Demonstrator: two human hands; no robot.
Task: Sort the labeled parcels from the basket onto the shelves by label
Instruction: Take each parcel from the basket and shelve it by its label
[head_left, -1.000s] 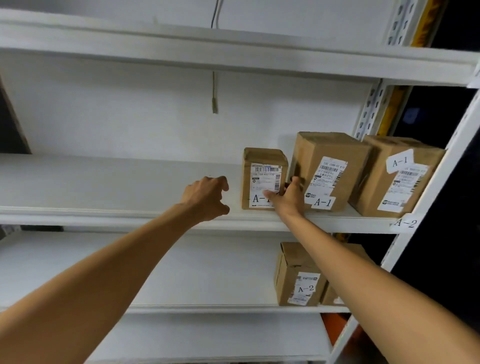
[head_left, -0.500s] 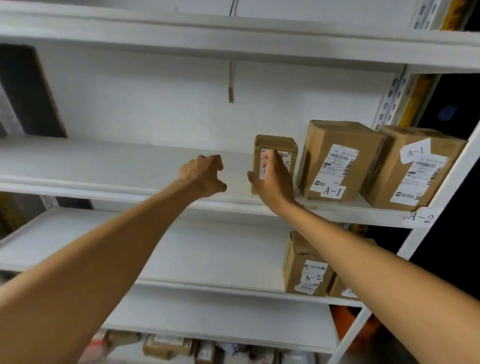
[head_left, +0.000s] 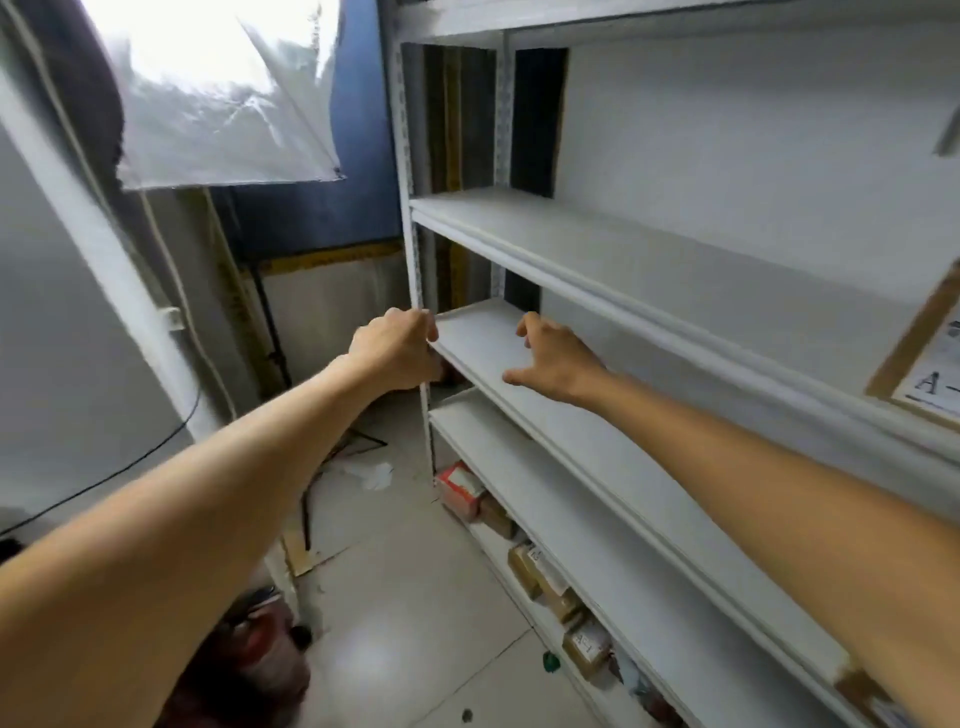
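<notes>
The right hand (head_left: 558, 358) hangs open over the left end of the middle shelf (head_left: 498, 343), palm down, fingers and thumb spread and relaxed, holding nothing. The left hand (head_left: 397, 348) is at the rack's front-left upright (head_left: 415, 270), level with that shelf's corner. Its fingers are curled in, but I cannot tell whether they grip the post or close on nothing. Neither hand carries a parcel. The only writing that reads clearly is on a brown cardboard parcel (head_left: 930, 353) cut off by the right edge. It stands on the upper shelf (head_left: 649, 249), and its white label shows a large black "A-" with the rest out of frame; the smaller print above is blurred. Below the lower shelf (head_left: 571, 509), a row of small parcels lies along the bottom level of the rack: a red-and-white box (head_left: 460, 491) at the left end, then brown ones (head_left: 524, 569). One taped box (head_left: 587, 647) bears a white sticker with a short dark mark, too small to read with confidence. A translucent white sheet (head_left: 223, 104) hangs at upper left before a blue wall (head_left: 311, 218), and the pale tiled floor (head_left: 405, 597) lies beneath.
</notes>
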